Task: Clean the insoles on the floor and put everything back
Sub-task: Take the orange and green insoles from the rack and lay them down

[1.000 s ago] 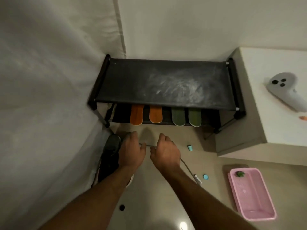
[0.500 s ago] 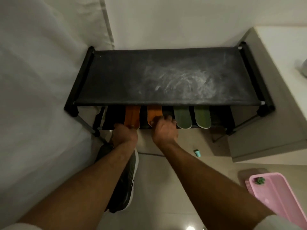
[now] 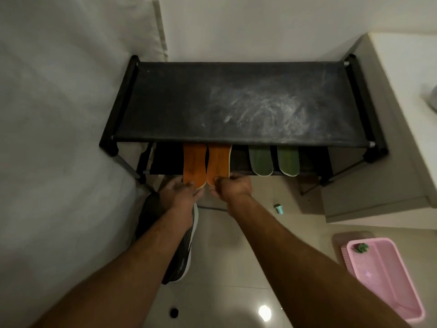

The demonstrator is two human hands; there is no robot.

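Two orange insoles lie on the lower shelf of a black shoe rack, their near ends sticking out over the front edge. My left hand pinches the end of the left orange insole. My right hand pinches the end of the right orange insole. Two green insoles rest side by side on the same shelf, to the right. The far parts of all the insoles are hidden under the dusty top shelf.
A black sneaker lies on the tiled floor under my left forearm. A pink basket with a small green item sits at the right. A small teal cap lies near a white cabinet. A white sheet hangs at the left.
Both hands moved from the floor up to the lower shelf and took hold of the orange insoles, which now stick out farther toward me.
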